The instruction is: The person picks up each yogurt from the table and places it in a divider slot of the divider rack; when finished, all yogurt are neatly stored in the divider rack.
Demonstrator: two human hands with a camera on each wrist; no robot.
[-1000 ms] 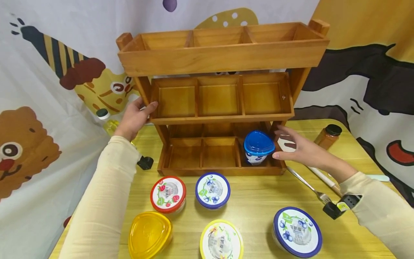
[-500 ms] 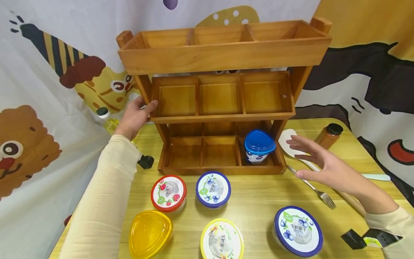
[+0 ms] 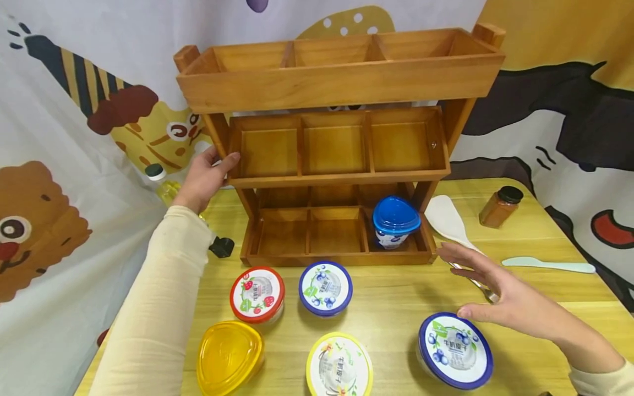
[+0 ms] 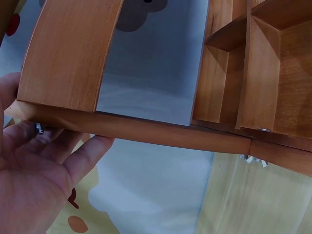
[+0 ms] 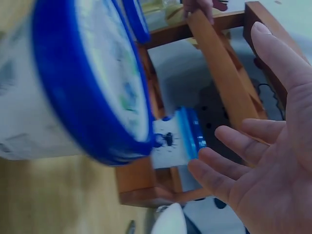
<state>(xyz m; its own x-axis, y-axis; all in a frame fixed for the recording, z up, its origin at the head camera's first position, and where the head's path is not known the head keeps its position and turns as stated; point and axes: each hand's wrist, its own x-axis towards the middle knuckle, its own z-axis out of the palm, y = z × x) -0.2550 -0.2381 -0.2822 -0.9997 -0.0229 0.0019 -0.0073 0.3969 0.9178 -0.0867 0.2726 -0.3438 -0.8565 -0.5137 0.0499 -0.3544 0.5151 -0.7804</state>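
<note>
My left hand (image 3: 205,179) grips the left side of a three-tier wooden rack (image 3: 342,88), its thumb on the end of the middle tray. In the left wrist view, the fingers reach past the rack's side post (image 4: 161,135). A tub with a blue rounded-triangle lid (image 3: 396,217) stands in the right compartment of the bottom tray. My right hand (image 3: 510,297) hovers open over the table's right part, fingers spread and holding nothing. Its thumb overlaps the edge of a blue-rimmed blueberry cup (image 3: 455,349) in the head view. That cup looms large in the right wrist view.
In front of the rack stand a red-rimmed strawberry cup (image 3: 257,294), another blueberry cup (image 3: 325,289), a yellow-rimmed cup (image 3: 339,366) and a yellow-lidded tub (image 3: 230,357). At right lie a white rice paddle (image 3: 448,217), a pale green knife (image 3: 547,265), a partly hidden fork and a dark-capped jar (image 3: 500,208).
My right hand has moved away from the blue-lidded tub, first rightward, then down toward the near blueberry cup. My left hand keeps its grip on the rack.
</note>
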